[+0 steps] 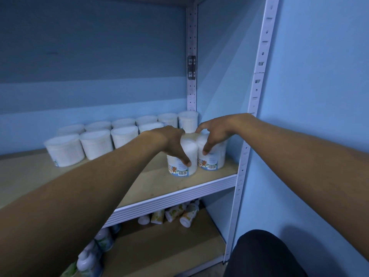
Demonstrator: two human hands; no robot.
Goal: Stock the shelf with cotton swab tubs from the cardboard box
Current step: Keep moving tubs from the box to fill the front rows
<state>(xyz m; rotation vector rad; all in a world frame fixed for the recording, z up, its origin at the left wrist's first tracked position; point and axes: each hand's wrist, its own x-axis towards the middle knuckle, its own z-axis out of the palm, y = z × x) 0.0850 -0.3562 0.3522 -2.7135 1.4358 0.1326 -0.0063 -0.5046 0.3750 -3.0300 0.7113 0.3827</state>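
Observation:
Two cotton swab tubs stand side by side near the right end of the wooden shelf (155,184). My left hand (175,143) is wrapped over the top of the left tub (182,166), thumb down its front. My right hand (214,133) grips the right tub (212,161) from above in the same way. Both tubs are clear with white swabs inside and a coloured label with a barcode. Behind and to the left, several more tubs (95,143) stand in rows along the back of the shelf. The cardboard box is out of view.
A white perforated upright (252,108) frames the shelf on the right, next to a blue wall. On the lower shelf lie several small bottles (179,213), some tipped over. A dark-clothed knee (263,254) shows at the bottom right.

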